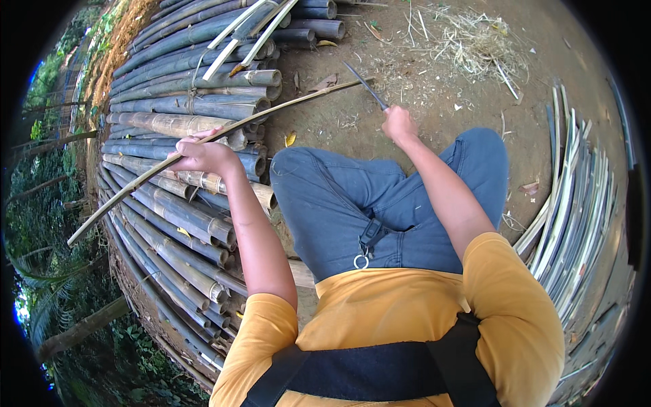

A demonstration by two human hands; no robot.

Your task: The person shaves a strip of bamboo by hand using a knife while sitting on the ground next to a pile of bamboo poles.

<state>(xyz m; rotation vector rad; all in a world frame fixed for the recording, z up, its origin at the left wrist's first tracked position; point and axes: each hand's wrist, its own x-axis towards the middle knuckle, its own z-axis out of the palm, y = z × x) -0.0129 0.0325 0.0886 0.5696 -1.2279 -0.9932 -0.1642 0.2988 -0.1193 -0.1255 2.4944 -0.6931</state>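
My left hand (202,154) is closed around a long, narrow bamboo strip (271,110), out to the left over a stack of bamboo poles. The strip slants from the lower left up to the far middle. In my right hand (399,125), above my crossed legs, is the handle of a knife (367,86) with a thin dark blade. That blade points away and to the left, and in the picture it crosses the strip's far end. Whether the two touch I cannot tell. The handle is mostly hidden by my fingers.
Thick bamboo poles (196,105) lie stacked along the left, with several pale split pieces (247,37) on top. A heap of shavings (478,44) is on the dirt ground ahead. Bundled thin strips (573,217) lie at the right. Plants grow beyond the stack.
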